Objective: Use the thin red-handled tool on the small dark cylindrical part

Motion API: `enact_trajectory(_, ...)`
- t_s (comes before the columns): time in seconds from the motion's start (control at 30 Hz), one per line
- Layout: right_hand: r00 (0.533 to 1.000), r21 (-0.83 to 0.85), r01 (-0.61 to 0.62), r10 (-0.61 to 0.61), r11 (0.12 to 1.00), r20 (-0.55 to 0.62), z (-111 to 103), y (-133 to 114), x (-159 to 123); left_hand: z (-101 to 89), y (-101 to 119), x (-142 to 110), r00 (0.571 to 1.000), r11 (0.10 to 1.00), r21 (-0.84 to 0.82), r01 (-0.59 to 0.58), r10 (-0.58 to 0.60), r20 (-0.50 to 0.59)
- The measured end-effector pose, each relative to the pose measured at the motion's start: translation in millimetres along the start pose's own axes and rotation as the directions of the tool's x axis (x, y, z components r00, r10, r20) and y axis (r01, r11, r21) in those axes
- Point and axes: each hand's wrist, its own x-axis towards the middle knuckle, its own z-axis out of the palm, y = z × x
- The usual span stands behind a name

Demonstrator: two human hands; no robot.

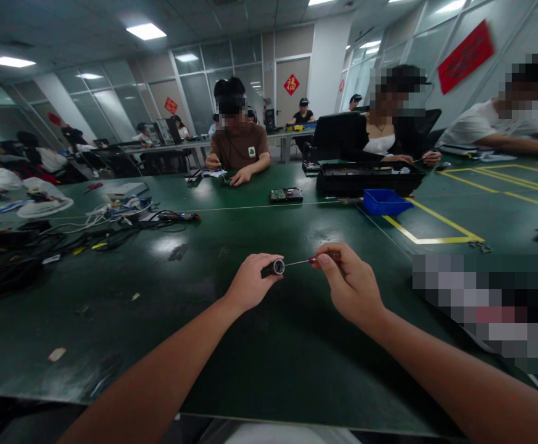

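Centrally, my left hand [253, 280] grips a black cylinder [268, 270] just above the green table [292, 351], fingers curled around its body and its pale-ringed end facing towards me and to the right. Opposite, my right hand [355, 283] pinches the reddish handle of what appears to be a screwdriver [313, 260] between thumb and fingers, with no slack in the grasp. Its thin metal shaft points leftward at the ringed end; whether the tip touches the rim or stops just beside it cannot be told. The step in hand I judge to be working the tip at that end. The next move would call for a firm left hold, the shaft brought into line with the ring, and light pressure, since a slanting tip could slip off the rim. Beyond, well apart, lie a circuit board [286, 195] and a blue bin [384, 202].
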Motion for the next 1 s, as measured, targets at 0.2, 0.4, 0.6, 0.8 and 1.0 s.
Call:
enact_trajectory(0.2,0.998,-0.007,0.047,-0.047,0.999,0.035,-1.0,-2.7,0.1,0.2,-0.7,0.6,1.000,1.000,0.008,0.001,-0.001,-0.005)
enact_trajectory(0.4,0.987,-0.094,0.025,-0.010,0.995,0.161,-0.7,-4.0,4.9,1.1,-3.4,1.1,1.000,1.000,-0.005,-0.021,0.021,0.001)
enact_trajectory(0.6,0.981,-0.019,-0.032,0.035,0.999,0.192,1.2,-2.0,6.3,1.2,-7.8,1.6,1.000,1.000,-0.005,-0.012,0.012,-0.014)
enact_trajectory(0.8,0.981,0.058,-0.103,0.092,0.993,0.168,4.6,2.5,3.4,0.9,-6.9,0.9,1.000,0.999,-0.020,-0.028,0.028,-0.014)
enact_trajectory(1.0,0.984,0.042,-0.110,0.103,0.993,0.144,5.8,2.5,2.6,-0.6,-3.7,1.2,1.000,1.000,-0.020,-0.020,0.020,-0.010)
